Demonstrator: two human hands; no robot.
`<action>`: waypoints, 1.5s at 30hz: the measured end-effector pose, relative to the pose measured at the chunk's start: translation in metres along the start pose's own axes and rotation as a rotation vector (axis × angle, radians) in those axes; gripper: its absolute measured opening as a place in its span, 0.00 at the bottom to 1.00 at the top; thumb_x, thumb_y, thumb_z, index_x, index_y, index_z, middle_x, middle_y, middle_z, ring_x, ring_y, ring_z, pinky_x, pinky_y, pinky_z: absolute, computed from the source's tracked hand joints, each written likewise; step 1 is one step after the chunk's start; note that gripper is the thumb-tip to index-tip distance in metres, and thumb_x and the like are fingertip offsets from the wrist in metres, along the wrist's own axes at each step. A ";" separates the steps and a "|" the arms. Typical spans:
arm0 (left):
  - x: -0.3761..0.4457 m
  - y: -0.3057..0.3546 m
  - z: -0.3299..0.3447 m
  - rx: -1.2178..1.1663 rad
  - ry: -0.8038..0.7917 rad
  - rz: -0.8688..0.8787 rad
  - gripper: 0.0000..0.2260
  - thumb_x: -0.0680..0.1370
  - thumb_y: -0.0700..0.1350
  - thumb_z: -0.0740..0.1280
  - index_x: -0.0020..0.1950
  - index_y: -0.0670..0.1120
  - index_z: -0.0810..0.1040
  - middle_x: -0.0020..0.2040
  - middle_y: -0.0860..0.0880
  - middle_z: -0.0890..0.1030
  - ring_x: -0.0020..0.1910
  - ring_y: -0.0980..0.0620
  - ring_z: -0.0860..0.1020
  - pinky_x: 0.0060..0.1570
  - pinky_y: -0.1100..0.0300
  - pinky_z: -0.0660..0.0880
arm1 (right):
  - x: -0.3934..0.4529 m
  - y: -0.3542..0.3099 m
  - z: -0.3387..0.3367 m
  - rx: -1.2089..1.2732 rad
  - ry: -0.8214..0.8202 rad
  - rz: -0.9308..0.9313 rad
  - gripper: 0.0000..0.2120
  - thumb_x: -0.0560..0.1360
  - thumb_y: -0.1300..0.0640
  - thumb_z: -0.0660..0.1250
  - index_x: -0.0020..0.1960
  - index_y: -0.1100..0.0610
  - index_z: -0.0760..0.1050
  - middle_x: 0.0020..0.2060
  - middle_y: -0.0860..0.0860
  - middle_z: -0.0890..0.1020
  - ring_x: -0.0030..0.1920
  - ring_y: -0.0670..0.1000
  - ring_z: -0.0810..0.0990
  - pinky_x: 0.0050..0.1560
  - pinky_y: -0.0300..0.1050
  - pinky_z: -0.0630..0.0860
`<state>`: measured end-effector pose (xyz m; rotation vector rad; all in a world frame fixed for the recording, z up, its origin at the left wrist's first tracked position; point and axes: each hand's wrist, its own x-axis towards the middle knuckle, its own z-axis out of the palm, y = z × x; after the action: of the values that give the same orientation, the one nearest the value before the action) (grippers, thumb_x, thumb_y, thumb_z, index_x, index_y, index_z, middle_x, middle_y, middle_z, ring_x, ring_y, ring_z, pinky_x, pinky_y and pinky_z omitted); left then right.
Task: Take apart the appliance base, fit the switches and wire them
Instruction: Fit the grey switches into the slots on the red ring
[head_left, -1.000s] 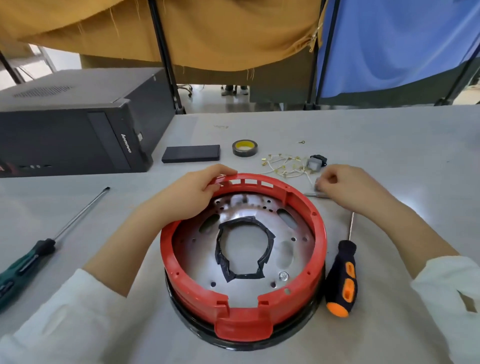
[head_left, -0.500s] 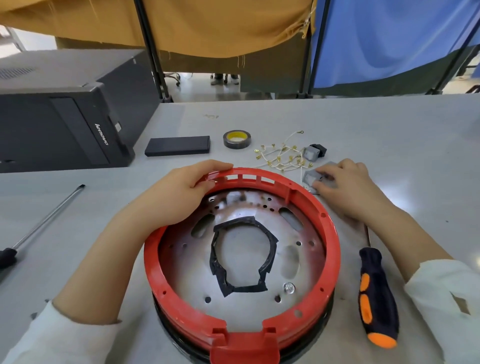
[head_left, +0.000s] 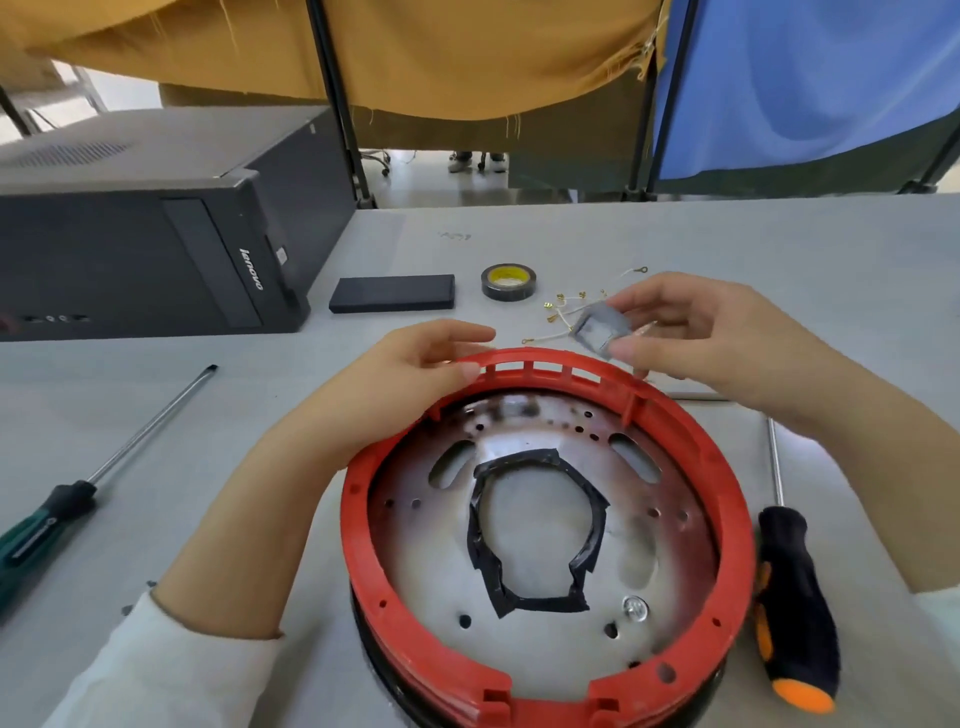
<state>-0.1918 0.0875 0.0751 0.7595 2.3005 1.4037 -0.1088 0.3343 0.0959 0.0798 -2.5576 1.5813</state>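
Note:
The round appliance base (head_left: 727, 499) has a red plastic ring around a bare metal plate, with a loop of black tape in the middle. My left hand (head_left: 395, 384) grips the ring's far rim, thumb over the slotted edge. My right hand (head_left: 717, 338) pinches a small grey switch (head_left: 600, 328) between thumb and fingers, lifted just above the rim's far side. Behind the switch lie thin white wires with brass terminals (head_left: 566, 304) on the table.
An orange-and-black screwdriver (head_left: 795, 597) lies right of the base. A green-handled screwdriver (head_left: 62, 504) lies at the left. A roll of black tape (head_left: 508, 281), a flat black block (head_left: 392, 293) and a black computer case (head_left: 156, 239) stand further back.
My right hand has picked the grey switch off the table and raised it over the rim's far edge. My left hand stays on the red ring.

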 end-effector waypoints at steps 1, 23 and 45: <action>0.000 0.001 0.000 -0.099 0.013 -0.018 0.11 0.81 0.41 0.63 0.56 0.58 0.78 0.51 0.60 0.84 0.49 0.66 0.81 0.46 0.72 0.76 | 0.001 -0.009 0.005 -0.052 -0.076 -0.014 0.18 0.64 0.43 0.74 0.52 0.45 0.79 0.46 0.43 0.83 0.39 0.43 0.82 0.40 0.33 0.76; -0.003 -0.004 -0.002 -0.284 -0.029 0.134 0.15 0.62 0.53 0.79 0.46 0.57 0.83 0.47 0.51 0.85 0.45 0.53 0.83 0.49 0.62 0.78 | 0.011 -0.016 0.063 -0.210 -0.048 -0.354 0.20 0.66 0.56 0.76 0.50 0.39 0.72 0.42 0.41 0.77 0.37 0.44 0.77 0.36 0.34 0.73; -0.002 -0.006 -0.002 -0.209 0.169 0.032 0.09 0.82 0.48 0.62 0.55 0.58 0.81 0.55 0.59 0.83 0.53 0.53 0.81 0.64 0.50 0.73 | 0.011 -0.013 0.058 -0.121 0.167 -0.232 0.16 0.63 0.47 0.78 0.45 0.47 0.74 0.44 0.42 0.83 0.37 0.47 0.81 0.40 0.39 0.78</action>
<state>-0.1931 0.0827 0.0706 0.6388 2.2225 1.7511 -0.1235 0.2765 0.0835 0.2141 -2.4087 1.2915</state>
